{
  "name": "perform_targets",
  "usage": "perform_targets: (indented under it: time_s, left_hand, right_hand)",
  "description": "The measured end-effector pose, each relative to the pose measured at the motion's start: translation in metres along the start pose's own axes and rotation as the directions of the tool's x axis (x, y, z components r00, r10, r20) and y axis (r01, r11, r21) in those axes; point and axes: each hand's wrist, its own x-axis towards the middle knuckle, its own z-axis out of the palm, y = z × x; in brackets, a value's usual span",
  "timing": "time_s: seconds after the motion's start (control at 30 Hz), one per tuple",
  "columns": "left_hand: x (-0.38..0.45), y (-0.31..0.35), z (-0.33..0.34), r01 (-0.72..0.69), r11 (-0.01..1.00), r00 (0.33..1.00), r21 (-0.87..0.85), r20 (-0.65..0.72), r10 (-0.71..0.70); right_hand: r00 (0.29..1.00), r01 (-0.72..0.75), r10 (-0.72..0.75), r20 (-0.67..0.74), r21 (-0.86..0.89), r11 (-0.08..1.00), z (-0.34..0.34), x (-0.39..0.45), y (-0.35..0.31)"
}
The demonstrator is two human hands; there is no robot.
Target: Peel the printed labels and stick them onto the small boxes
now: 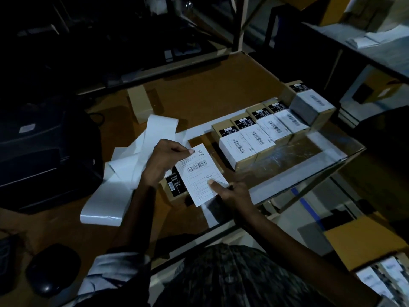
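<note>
Currently both hands pinch the printed label (pixel 200 173) over an unlabelled box (pixel 174 188); square its edges first, then press flat.

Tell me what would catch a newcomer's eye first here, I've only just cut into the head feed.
The white printed label at centre stands out, held over a small box: the left hand pinches its top corner and the right hand presses a thumb on its lower part. Behind it, a row of labelled boxes runs toward the upper right. To the left lies a glossy strip of spent backing paper.
</note>
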Motion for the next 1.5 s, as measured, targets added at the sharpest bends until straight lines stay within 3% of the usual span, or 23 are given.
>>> perform_targets:
  time_s: [0.13,0.33,0.57,0.83,1.5]
  left_hand:
    - [0.003,-0.004,0.0,0.052,0.995,0.996,-0.081,0.071,-0.046]
    - [0.004,-0.008,0.003,0.075,0.989,0.996,-0.129,0.059,-0.068]
    - [0.007,-0.011,0.005,0.096,0.99,0.994,-0.1,0.067,-0.09]
    - [0.012,-0.009,0.008,0.108,0.993,0.991,-0.046,0.083,-0.104]
    - [0.008,-0.009,0.012,0.125,0.992,0.991,-0.023,0.048,-0.124]
  right_hand:
    - [0.996,-0.045,0.044,-0.075,-0.011,0.999,0.0,0.008,0.004]
    - [0.993,-0.034,0.03,-0.114,-0.034,0.999,0.002,0.01,0.007]
    - [0.993,-0.034,0.03,-0.111,-0.029,0.999,0.002,0.009,0.005]
    - [0.995,-0.025,0.034,-0.096,0.091,0.996,0.001,0.003,0.002]
    - [0.992,-0.041,0.05,-0.117,0.076,0.996,-0.001,0.007,0.01]
